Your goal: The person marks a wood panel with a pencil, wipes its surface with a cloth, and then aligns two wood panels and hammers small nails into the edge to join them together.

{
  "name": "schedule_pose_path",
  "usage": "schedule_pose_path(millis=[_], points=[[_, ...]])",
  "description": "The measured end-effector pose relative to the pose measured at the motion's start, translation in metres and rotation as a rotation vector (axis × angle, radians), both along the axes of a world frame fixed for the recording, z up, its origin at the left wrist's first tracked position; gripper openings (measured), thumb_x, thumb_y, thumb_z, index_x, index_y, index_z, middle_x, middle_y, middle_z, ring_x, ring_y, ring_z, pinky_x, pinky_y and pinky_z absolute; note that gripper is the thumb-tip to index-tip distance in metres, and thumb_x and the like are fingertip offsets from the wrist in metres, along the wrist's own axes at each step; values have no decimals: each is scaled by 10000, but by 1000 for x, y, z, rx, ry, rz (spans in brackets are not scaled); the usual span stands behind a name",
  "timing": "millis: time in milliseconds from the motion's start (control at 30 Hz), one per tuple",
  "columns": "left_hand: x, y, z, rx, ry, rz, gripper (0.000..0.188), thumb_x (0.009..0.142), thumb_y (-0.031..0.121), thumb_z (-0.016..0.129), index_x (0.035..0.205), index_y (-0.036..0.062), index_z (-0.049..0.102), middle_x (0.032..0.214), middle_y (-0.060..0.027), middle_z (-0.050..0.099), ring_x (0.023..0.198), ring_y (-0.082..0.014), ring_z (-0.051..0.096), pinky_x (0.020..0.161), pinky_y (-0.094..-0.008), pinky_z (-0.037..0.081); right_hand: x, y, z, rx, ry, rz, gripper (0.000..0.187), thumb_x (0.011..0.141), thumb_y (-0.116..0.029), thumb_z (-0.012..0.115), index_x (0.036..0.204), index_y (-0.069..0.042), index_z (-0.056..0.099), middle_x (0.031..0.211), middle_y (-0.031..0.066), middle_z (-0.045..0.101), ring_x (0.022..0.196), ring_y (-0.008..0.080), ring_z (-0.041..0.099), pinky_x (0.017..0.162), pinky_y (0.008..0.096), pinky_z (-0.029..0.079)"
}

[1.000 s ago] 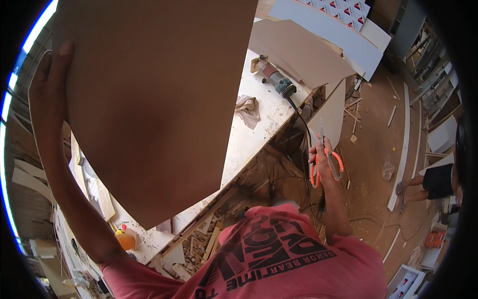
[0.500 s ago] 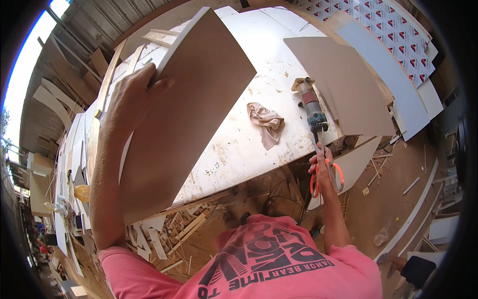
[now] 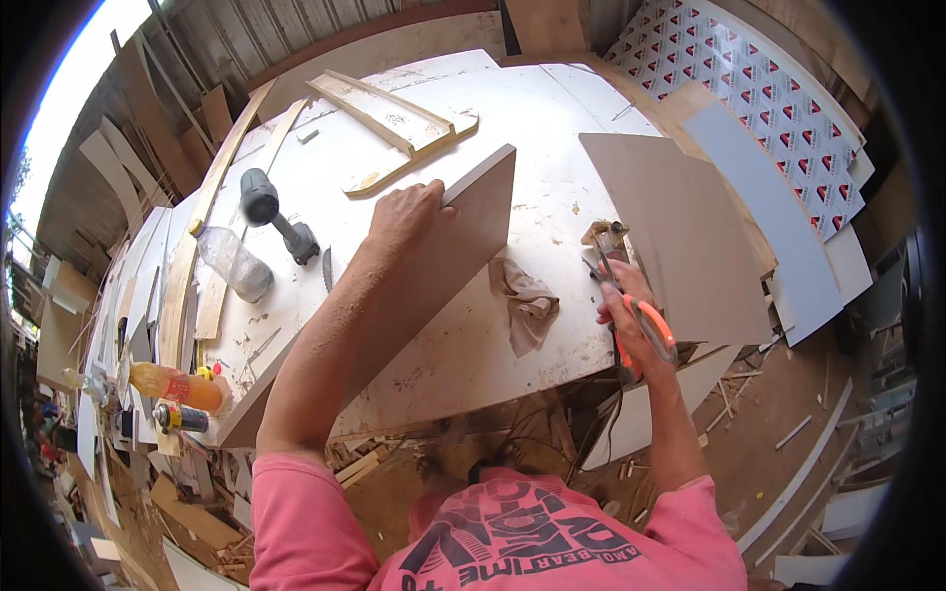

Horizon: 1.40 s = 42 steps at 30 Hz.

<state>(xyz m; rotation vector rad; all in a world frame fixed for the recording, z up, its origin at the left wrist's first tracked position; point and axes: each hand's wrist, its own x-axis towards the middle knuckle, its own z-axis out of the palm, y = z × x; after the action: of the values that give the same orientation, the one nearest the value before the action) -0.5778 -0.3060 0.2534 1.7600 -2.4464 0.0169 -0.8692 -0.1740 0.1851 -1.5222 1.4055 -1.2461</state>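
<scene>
My left hand (image 3: 402, 219) grips the upper edge of a long brown board (image 3: 448, 251) that stands tilted on its lower edge on the white worktable (image 3: 512, 108). My right hand (image 3: 623, 307) is closed around orange-handled scissors (image 3: 641, 325), blades pointing up toward a small power router (image 3: 606, 239) lying at the table's right edge. A crumpled beige rag (image 3: 524, 298) lies on the table between the board and my right hand.
A cordless drill (image 3: 274, 217) and a clear plastic bottle (image 3: 232, 261) lie left of the board. A wooden frame (image 3: 394, 116) rests at the back. A large brown panel (image 3: 680, 236) and patterned sheets (image 3: 778, 89) lie at right. An orange bottle (image 3: 177, 386) sits at left; scraps litter the floor.
The board came down from in front of the camera to rest on its edge on the table, my left hand still on it. My right hand with the scissors moved up toward the router.
</scene>
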Motion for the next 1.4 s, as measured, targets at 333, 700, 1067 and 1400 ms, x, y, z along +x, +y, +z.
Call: schedule_pose_path(millis=[333, 700, 1067, 1400], points=[[55, 83, -6, -25, 93, 108, 333, 879, 323, 601, 1113, 91, 549, 946, -122, 646, 903, -287, 647, 749, -398, 502, 38, -150, 41, 41, 131, 80, 363, 910, -309, 587, 1220, -123, 610, 725, -8, 544, 580, 63, 508, 571, 226, 463], [97, 110, -14, -112, 172, 90, 364, 901, 277, 583, 1221, 109, 535, 970, -105, 656, 910, -264, 643, 744, -389, 501, 55, -192, 21, -220, 430, 61, 340, 905, -267, 561, 1197, -97, 610, 943, 114, 651, 865, 276, 629, 795, 356, 489], [96, 111, -8, -1, 244, 135, 380, 883, 241, 600, 1225, 81, 561, 1045, -141, 666, 951, -304, 639, 809, -395, 493, 65, -189, 24, -157, 454, 60, 344, 914, -256, 537, 1186, -56, 600, 1040, 152, 646, 938, 315, 624, 837, 374, 480], [96, 111, -6, -16, 261, 119, 394, 893, 213, 573, 1244, 40, 528, 1026, -171, 655, 949, -317, 633, 825, -415, 481, 146, -107, 31, -463, 515, 442, 323, 901, -110, 539, 1212, -24, 556, 1120, 179, 625, 1069, 348, 587, 924, 404, 484]])
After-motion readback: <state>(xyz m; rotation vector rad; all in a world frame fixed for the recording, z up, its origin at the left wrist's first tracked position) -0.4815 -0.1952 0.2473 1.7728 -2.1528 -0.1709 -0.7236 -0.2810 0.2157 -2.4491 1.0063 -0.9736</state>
